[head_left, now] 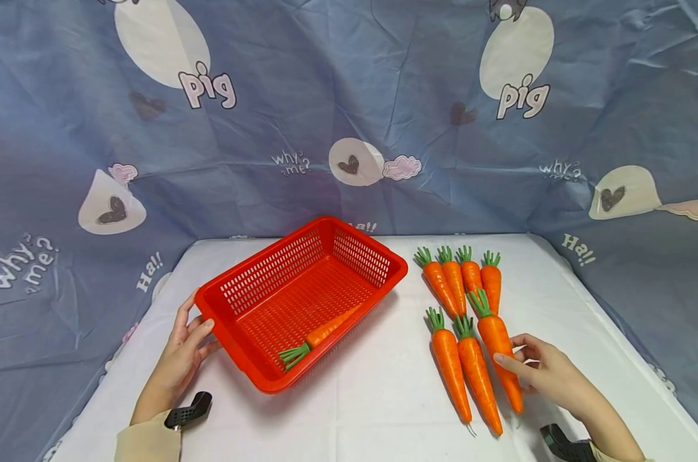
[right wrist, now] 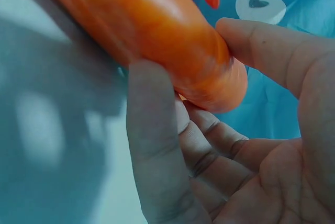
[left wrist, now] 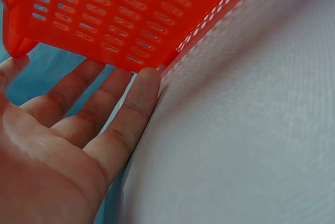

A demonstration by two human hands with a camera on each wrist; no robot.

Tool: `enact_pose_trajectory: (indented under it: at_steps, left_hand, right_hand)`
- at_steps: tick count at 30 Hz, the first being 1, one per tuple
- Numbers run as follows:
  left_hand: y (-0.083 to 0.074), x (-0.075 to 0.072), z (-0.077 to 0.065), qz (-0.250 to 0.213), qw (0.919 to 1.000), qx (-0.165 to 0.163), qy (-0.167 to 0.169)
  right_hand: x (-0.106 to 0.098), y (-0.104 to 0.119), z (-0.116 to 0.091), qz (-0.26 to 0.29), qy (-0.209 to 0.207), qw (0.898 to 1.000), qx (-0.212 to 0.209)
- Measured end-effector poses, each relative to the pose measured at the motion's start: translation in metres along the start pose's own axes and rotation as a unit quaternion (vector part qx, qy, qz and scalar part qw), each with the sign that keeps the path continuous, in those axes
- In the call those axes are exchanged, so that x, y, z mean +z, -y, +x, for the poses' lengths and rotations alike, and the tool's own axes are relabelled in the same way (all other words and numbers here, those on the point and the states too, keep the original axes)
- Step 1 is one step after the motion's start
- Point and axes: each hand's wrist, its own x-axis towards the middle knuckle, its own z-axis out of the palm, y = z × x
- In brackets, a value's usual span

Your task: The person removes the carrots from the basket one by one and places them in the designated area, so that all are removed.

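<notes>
A red plastic basket [head_left: 291, 308] with perforated walls stands at an angle on the left part of the table. At its left end my left hand [head_left: 178, 359] holds the rim, thumb on top; in the left wrist view the fingertips [left wrist: 144, 85] touch the basket's wall [left wrist: 120, 20]. One orange carrot with green leaf stubs [head_left: 326, 328] lies inside along the near wall. On the right, my right hand [head_left: 548, 372] grips the rightmost front carrot [head_left: 495, 337] from its right side. The right wrist view has thumb and fingers around that carrot [right wrist: 172, 35].
Beside the held carrot lie two more front carrots [head_left: 450, 366], leaves pointing away. Several carrots [head_left: 454, 282] form a row behind them. The white-covered table [head_left: 378, 398] ends at a blue patterned cloth [head_left: 268, 128] hanging at the back and sides.
</notes>
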Motion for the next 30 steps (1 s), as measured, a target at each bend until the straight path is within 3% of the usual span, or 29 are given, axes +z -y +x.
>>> enact_pose_trajectory:
  at_steps: [5, 15, 30]
  left_hand:
    - [-0.001, 0.000, 0.001, 0.014, 0.9998, -0.011, -0.003]
    - [-0.002, 0.003, 0.001, 0.023, 0.9995, -0.021, -0.007]
    - [0.000, 0.000, 0.000, 0.012, 0.9999, -0.010, -0.001]
  right_hand:
    - [0.002, -0.005, -0.002, -0.017, -0.008, 1.000, 0.016]
    - [0.008, -0.016, -0.008, -0.001, 0.000, 1.000, 0.025]
    - [0.013, -0.022, -0.011, -0.012, 0.000, 0.999, 0.032]
